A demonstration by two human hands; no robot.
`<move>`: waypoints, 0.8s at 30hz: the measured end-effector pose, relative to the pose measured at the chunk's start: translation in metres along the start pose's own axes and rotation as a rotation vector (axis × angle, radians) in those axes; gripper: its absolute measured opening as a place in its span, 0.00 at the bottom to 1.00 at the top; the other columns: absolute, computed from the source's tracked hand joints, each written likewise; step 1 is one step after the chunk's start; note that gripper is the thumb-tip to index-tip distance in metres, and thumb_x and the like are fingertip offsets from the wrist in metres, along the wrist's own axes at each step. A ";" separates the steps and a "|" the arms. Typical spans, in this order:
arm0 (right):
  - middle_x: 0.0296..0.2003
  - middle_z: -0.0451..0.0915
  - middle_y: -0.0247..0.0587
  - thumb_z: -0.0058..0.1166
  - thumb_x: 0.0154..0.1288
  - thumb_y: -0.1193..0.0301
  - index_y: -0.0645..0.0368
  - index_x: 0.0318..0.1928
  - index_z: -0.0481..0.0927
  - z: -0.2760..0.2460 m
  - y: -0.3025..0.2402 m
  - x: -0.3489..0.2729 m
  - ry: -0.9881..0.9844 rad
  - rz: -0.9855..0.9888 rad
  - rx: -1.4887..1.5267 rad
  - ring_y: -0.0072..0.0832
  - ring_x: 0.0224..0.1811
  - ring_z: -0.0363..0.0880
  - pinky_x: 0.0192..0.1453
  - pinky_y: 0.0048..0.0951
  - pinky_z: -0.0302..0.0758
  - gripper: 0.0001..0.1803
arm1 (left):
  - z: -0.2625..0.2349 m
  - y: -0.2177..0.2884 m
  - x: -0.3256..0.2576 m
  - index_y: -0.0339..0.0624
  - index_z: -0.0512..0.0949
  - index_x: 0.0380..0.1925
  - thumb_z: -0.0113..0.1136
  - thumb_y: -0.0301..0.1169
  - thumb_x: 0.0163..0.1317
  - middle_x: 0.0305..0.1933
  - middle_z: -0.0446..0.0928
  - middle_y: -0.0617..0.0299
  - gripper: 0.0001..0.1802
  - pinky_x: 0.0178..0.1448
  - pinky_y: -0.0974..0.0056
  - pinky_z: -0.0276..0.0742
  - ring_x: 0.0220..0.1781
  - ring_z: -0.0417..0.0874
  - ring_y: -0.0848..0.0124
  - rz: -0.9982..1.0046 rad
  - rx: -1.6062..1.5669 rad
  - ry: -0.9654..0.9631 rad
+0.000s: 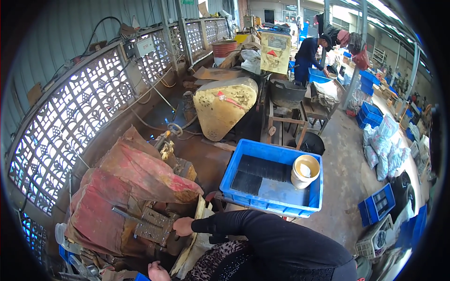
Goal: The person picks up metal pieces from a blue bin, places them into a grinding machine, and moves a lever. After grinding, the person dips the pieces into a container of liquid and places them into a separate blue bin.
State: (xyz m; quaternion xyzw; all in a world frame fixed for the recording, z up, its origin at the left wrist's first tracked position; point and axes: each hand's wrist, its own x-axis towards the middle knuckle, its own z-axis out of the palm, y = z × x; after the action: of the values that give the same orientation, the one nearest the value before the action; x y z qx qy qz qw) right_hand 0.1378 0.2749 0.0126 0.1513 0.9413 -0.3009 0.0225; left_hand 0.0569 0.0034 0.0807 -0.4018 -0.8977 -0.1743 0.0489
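Observation:
My right hand (183, 226) is closed at the right side of a wet, rust-brown metal fixture (153, 226); what its fingers grip is hidden. A short metal bar (125, 214) sticks out from the fixture's left side. Near the lower edge, my left hand (158, 271) is only partly in the picture, its fingers curled, and I cannot make out what lies in them. A stained red cloth (105, 201) drapes over the machine around the fixture. Just right of the fixture runs the machine's pale, worn edge (191, 250).
A blue tray (276, 202) beyond my right arm holds dark flat strips (247, 182) and a cream bucket (300, 180). A yellowish machine guard (225, 107) stands farther off. A co-worker (308, 58) bends over blue crates at the back. Filled bags (382, 145) lie at the right.

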 end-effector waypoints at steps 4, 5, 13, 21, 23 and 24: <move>0.35 0.82 0.58 0.53 0.57 0.66 0.65 0.35 0.84 -0.002 -0.002 -0.002 -0.012 0.021 0.002 0.54 0.42 0.82 0.46 0.50 0.79 0.15 | 0.001 -0.002 0.001 0.50 0.84 0.34 0.54 0.28 0.56 0.35 0.80 0.51 0.10 0.40 0.49 0.76 0.37 0.81 0.50 0.008 0.022 -0.011; 0.35 0.83 0.59 0.52 0.55 0.67 0.66 0.34 0.84 -0.004 -0.004 -0.003 -0.012 0.027 0.001 0.54 0.42 0.82 0.46 0.49 0.79 0.14 | 0.001 -0.002 0.001 0.50 0.84 0.34 0.54 0.28 0.56 0.35 0.80 0.51 0.10 0.40 0.49 0.76 0.37 0.81 0.50 0.011 0.032 -0.017; 0.35 0.82 0.57 0.55 0.60 0.62 0.63 0.36 0.84 -0.003 -0.003 -0.001 -0.034 0.031 -0.034 0.54 0.42 0.82 0.46 0.50 0.78 0.15 | -0.003 0.003 0.003 0.49 0.84 0.34 0.54 0.28 0.57 0.37 0.81 0.50 0.10 0.41 0.49 0.76 0.38 0.81 0.50 -0.023 0.034 -0.030; 0.37 0.82 0.57 0.55 0.61 0.62 0.64 0.39 0.84 -0.007 -0.006 -0.003 -0.057 0.035 -0.050 0.54 0.44 0.81 0.47 0.49 0.78 0.17 | 0.022 -0.018 0.001 0.38 0.81 0.29 0.55 0.18 0.48 0.30 0.75 0.47 0.08 0.39 0.51 0.74 0.34 0.79 0.49 0.012 -0.107 0.092; 0.37 0.82 0.57 0.55 0.60 0.62 0.63 0.40 0.84 -0.007 -0.007 -0.003 -0.066 0.036 -0.056 0.54 0.45 0.81 0.47 0.49 0.78 0.17 | 0.028 -0.024 -0.002 0.39 0.82 0.28 0.55 0.19 0.48 0.29 0.76 0.47 0.08 0.39 0.51 0.75 0.34 0.79 0.49 0.009 -0.105 0.099; 0.37 0.82 0.57 0.55 0.60 0.62 0.63 0.40 0.84 -0.007 -0.008 -0.002 -0.071 0.040 -0.061 0.54 0.45 0.81 0.47 0.49 0.78 0.17 | 0.031 -0.027 -0.003 0.39 0.82 0.28 0.56 0.19 0.48 0.29 0.76 0.48 0.08 0.39 0.51 0.75 0.34 0.79 0.49 0.010 -0.103 0.104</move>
State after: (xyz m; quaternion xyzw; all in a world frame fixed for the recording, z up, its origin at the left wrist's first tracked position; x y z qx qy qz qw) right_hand 0.1380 0.2719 0.0235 0.1587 0.9454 -0.2767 0.0667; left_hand 0.0401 -0.0047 0.0439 -0.3987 -0.8817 -0.2408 0.0755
